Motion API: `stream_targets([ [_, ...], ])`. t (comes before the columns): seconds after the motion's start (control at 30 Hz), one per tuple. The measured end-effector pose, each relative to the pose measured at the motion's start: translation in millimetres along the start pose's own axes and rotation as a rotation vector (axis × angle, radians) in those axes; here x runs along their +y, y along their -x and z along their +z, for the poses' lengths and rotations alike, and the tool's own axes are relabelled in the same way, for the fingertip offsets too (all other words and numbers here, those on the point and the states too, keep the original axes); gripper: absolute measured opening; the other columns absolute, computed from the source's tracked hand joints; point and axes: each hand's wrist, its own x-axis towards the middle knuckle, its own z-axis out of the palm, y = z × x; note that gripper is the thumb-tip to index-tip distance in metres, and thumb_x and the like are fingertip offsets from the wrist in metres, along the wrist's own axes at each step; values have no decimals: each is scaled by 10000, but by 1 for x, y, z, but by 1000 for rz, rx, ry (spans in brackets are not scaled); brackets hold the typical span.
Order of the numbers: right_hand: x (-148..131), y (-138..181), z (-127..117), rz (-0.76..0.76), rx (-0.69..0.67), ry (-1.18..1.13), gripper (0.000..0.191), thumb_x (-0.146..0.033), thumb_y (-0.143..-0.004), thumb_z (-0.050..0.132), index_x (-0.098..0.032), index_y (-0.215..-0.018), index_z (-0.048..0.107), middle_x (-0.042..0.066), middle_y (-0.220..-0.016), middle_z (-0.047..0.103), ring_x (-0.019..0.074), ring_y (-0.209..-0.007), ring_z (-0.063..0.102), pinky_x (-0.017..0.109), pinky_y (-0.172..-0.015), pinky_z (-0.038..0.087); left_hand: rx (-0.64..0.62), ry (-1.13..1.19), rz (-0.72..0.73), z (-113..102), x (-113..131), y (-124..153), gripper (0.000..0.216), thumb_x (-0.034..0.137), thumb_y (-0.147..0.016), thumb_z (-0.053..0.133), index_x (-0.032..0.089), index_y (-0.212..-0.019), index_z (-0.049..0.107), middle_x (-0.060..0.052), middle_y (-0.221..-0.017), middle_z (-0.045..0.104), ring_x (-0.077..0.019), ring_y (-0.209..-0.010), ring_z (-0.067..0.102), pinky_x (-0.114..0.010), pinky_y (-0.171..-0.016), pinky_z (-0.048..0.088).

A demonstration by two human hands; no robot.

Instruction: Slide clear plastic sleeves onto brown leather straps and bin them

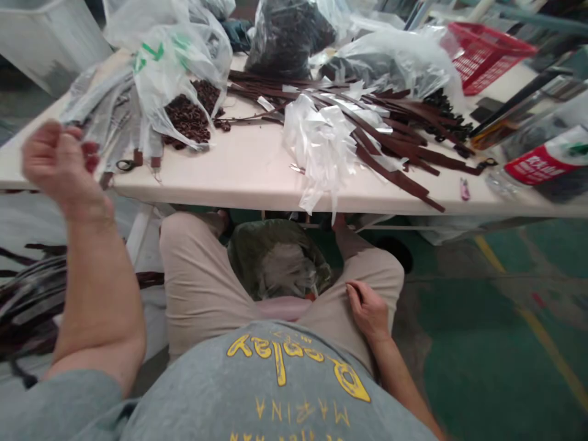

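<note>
My left hand [67, 162] is raised over the left end of the table, its fingers curled closed. Whatever it may hold is hidden. Just beyond it lie grey strips in clear plastic [117, 113], with brown ends and a dark ring near the edge. My right hand [370, 311] rests on my thigh with fingers curled in; I cannot make out anything in them. In front of me, brown straps [395, 144] lie spread in a pile, partly under crumpled white plastic film [321, 138]. Small brown pieces [190, 116] spill from a clear plastic bag [160, 67].
A white bin [50, 43] stands at the far left. Full plastic bags [294, 37] and a red basket [487, 58] line the back. At the right are a jar with a red label [546, 160] and a small pink tool [465, 188]. A green sack [275, 257] sits between my legs.
</note>
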Motion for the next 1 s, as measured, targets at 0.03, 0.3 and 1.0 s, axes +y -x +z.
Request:
stream_targets([
  [0.03,1,1,-1,9,28,-6,286,-387,-948,472,-191,-932,680,75,-869,730,190,-765,677,291,-729,504,29,30,5,21,7,20,244,231,-954,460,88,-1138,531,5,-1002,708,-65,-736,626,-205,-665,462],
  [0.3,26,16,-18,156,267,25,210,-332,-949,495,-186,-945,646,67,-865,693,185,-807,648,314,-781,509,-967,31,465,99,41,180,283,453,-836,627,191,-806,729,-38,-770,744,-160,-692,673,-260,-686,516],
  [1.0,52,-9,-31,198,336,70,124,-273,-907,559,-201,-898,661,59,-906,706,187,-856,658,355,-832,525,-2311,459,213,82,103,235,420,493,-824,627,447,-1241,634,-14,-1006,755,-240,-867,695,-335,-705,536],
])
